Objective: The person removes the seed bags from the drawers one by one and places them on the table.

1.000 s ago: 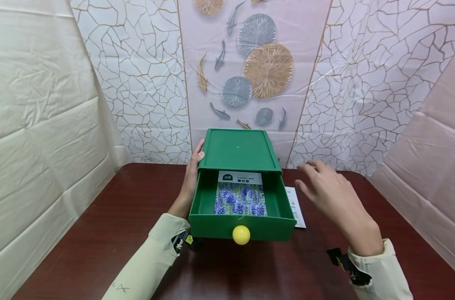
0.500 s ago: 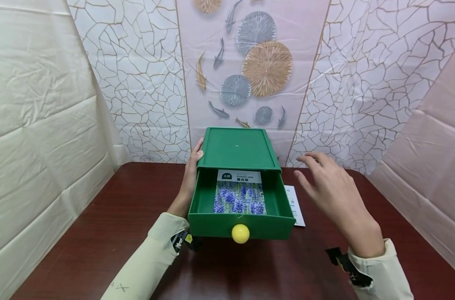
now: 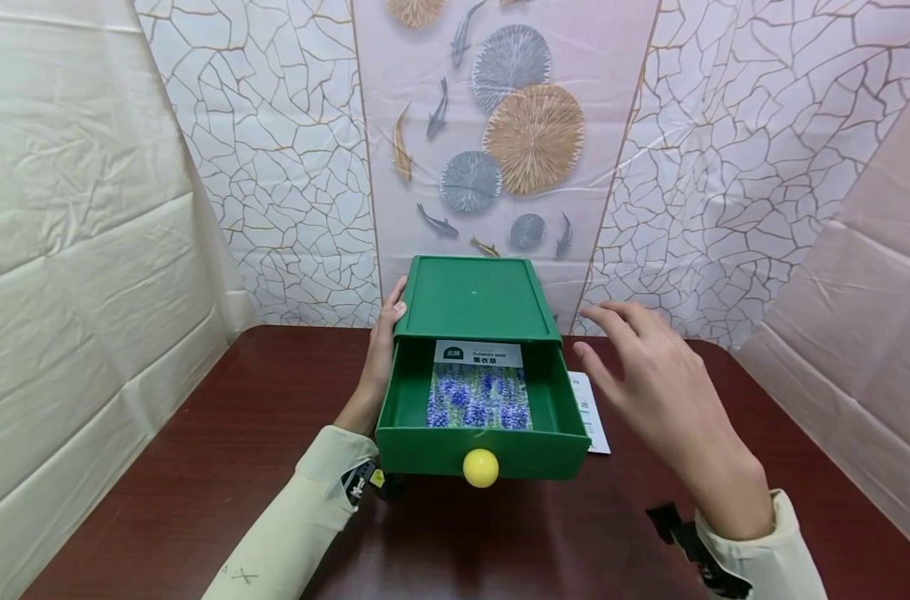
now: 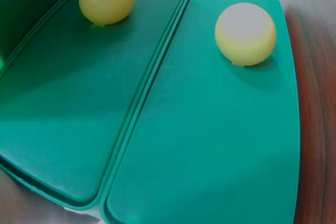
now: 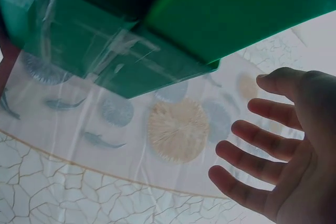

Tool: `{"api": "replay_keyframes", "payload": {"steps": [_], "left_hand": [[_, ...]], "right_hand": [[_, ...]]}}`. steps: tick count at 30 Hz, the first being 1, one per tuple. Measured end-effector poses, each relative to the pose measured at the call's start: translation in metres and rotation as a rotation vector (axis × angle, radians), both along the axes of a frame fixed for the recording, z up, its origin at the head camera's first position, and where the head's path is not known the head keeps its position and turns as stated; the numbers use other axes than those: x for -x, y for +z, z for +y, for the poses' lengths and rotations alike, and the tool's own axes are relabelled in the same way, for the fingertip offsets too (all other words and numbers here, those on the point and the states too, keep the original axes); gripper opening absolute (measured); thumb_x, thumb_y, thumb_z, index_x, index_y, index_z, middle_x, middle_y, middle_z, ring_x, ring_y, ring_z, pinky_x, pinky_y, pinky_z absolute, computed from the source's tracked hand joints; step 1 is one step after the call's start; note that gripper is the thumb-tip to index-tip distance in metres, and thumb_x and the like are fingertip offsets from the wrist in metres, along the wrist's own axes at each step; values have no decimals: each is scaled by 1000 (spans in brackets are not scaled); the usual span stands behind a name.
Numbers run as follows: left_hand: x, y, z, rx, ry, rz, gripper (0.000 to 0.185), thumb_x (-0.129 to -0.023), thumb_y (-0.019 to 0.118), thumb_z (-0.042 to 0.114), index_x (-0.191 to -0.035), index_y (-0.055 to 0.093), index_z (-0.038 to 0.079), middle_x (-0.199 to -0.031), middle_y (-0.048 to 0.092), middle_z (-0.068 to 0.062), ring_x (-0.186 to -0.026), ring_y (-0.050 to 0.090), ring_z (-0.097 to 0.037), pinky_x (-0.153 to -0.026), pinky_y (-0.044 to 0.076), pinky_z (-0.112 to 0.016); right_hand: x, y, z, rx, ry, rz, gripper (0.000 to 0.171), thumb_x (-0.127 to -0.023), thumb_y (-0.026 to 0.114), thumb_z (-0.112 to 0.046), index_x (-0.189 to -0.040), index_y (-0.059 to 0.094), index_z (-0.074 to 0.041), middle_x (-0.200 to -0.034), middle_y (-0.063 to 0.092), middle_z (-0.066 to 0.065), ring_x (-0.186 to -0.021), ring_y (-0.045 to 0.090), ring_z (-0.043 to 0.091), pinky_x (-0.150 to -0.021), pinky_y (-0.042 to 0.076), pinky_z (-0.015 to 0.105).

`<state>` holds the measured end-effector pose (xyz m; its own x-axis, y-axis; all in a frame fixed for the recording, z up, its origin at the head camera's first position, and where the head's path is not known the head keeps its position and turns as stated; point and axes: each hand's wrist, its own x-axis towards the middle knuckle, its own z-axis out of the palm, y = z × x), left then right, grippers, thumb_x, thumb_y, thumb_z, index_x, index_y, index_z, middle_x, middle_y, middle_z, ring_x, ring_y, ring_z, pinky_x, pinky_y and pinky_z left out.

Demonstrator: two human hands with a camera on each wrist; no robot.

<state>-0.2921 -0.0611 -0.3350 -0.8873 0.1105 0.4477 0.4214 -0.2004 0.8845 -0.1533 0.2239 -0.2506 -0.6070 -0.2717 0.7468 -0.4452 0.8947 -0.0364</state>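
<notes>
Left hand point(image 3: 380, 358): flat against the left side of the green drawer box point(image 3: 476, 300), thumb hooked on the top edge, fingers straight, pressing rather than wrapping.
Right hand point(image 3: 653, 383): in the air at 3 o'clock of the box, touching nothing; fingers point(image 5: 252, 163) spread and slightly bent, grip wide and empty.
Drawer point(image 3: 485, 433): pulled out toward 6 o'clock, front wall with the round yellow knob point(image 3: 481, 467) facing the person.
Seed packet point(image 3: 479, 385): lies flat in the drawer, blue-purple flower picture, white header strip at its 12 o'clock end, partly under the box's top.
Paper slip point(image 3: 592, 414): white, flat on the table at 3 o'clock of the drawer, just beside it, below the right hand.
Table point(image 3: 222, 450): dark red-brown wood; box stands at its 12 o'clock end.
Backdrop point(image 3: 500, 133): crackle-pattern sheet with fish and round leaves.
Left wrist view: two green panels, each with a yellow knob point(image 4: 245, 33); probably drawer fronts, too close to tell.
Sleeves: pale cream, on both forearms.
</notes>
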Motion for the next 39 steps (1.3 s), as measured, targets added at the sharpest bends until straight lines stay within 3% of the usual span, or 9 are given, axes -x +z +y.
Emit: {"api": "replay_keyframes", "payload": {"steps": [9,19,27,39], "left_hand": [[0,0,-1,-7,-12,4,71,-103,34,39,-171,20,22,-175,20,-6,-156,27,-34,-120,25,-65],[0,0,-5,-12,-12,17,73,-103,34,40,-171,19,21,-176,18,-5,-157,25,-34,-121,24,-65],[1,1,1,-22,-37,35,73,-103,33,38,-171,17,18,-176,18,-9,-158,25,-35,-121,25,-64],[2,-1,1,-28,-27,20,73,-102,34,40,-171,20,21,-175,19,-6,-156,27,-33,-121,25,-64]], "right_hand": [[-10,1,-15,-25,90,-24,40,-91,83,-13,-129,72,-7,-128,67,14,-118,64,35,-89,56,57],[-9,-2,-30,-44,176,-113,42,-88,87,-13,-127,72,-11,-126,68,6,-115,65,26,-88,59,48],[-5,-2,-27,-32,252,-126,44,-81,92,-12,-121,74,-10,-120,69,3,-110,68,22,-87,60,42],[7,13,-32,-149,324,-404,41,-88,87,-14,-126,74,-11,-121,70,4,-110,68,23,-89,59,41]]}}
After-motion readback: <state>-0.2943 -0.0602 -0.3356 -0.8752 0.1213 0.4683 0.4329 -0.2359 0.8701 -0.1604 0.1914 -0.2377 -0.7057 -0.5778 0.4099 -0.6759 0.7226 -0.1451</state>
